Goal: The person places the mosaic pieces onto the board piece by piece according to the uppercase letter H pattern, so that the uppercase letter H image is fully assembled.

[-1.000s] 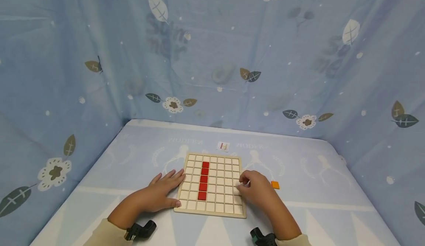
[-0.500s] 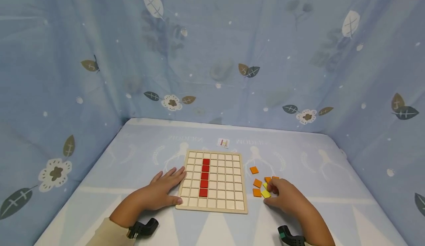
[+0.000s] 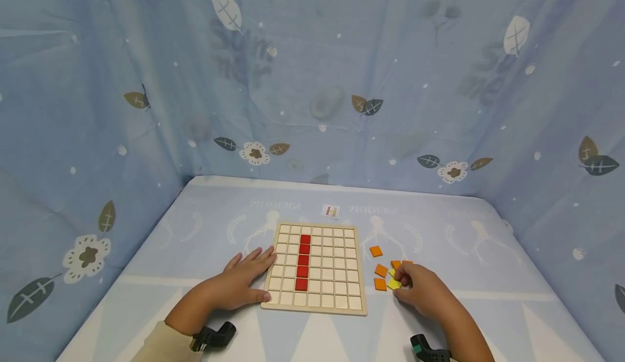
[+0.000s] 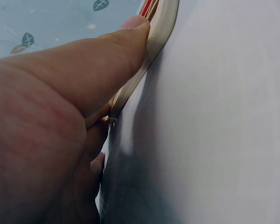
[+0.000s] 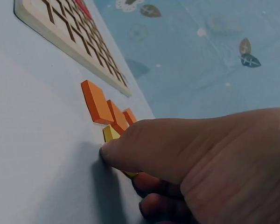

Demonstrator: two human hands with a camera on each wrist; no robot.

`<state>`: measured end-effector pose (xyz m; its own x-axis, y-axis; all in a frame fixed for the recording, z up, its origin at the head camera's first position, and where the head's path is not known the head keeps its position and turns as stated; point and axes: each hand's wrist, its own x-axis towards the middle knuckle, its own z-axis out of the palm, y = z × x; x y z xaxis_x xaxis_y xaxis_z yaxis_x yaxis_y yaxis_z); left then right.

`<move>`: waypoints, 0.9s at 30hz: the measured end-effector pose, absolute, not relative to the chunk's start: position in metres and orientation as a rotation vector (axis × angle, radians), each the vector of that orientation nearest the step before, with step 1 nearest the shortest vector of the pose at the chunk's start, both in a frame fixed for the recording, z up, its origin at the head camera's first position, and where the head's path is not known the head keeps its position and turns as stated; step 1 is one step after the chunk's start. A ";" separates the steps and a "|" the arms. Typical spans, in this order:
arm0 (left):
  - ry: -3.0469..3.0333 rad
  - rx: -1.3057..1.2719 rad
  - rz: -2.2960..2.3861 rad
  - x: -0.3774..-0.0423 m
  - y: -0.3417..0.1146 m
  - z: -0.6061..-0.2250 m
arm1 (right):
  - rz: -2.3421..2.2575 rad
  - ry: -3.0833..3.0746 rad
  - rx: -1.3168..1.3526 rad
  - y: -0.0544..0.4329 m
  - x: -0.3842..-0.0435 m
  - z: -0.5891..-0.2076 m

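The wooden grid board (image 3: pixel 312 312) lies on the table with a column of several red tiles (image 3: pixel 303 271) in its left part. My left hand (image 3: pixel 234 285) rests along the board's left edge, fingers spread and thumb on the near corner; the left wrist view shows its thumb (image 4: pixel 126 46) pressing the rim. Right of the board, my right hand (image 3: pixel 422 289) pinches a yellow tile (image 3: pixel 393 284) between thumb and bent fingers, low at the table. In the right wrist view, the thumb tip covers part of that yellow tile (image 5: pixel 110 132).
Several loose orange tiles (image 3: pixel 380 284) lie between the board and my right hand, some partly behind its fingers. A small printed pattern card (image 3: pixel 331 211) lies beyond the board. Blue patterned cloth (image 3: pixel 312 80) walls the table at the back and sides.
My right hand has moved right from the board's right edge to the loose tiles, uncovering several of them. Over the last half second it has stayed at the yellow tile. The left hand has stayed put.
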<state>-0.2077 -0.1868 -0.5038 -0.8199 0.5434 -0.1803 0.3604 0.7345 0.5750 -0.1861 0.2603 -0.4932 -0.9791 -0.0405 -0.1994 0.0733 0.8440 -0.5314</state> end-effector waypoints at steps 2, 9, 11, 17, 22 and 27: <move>2.598 0.703 0.757 -0.207 -0.187 -0.503 | -0.838 2.814 0.034 0.260 -0.186 -0.494; 2.603 0.717 0.741 -0.207 -0.190 -0.502 | -0.875 2.828 0.025 0.260 -0.186 -0.495; 2.603 0.707 0.742 -0.207 -0.190 -0.504 | -0.908 2.837 0.009 0.259 -0.186 -0.497; 2.612 0.722 0.730 -0.208 -0.190 -0.507 | -1.020 2.867 -0.002 0.257 -0.187 -0.500; 2.615 0.736 0.731 -0.209 -0.189 -0.508 | -1.091 2.857 -0.001 0.246 -0.194 -0.499; 2.612 0.730 0.736 -0.209 -0.189 -0.506 | -1.135 2.862 -0.075 0.225 -0.204 -0.498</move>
<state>-0.2086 -0.1888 -0.5057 -0.8141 0.5552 -0.1700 0.3848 0.7351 0.5582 -0.2036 0.2246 -0.4977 -0.9969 -0.0679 -0.0398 -0.0222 0.7276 -0.6856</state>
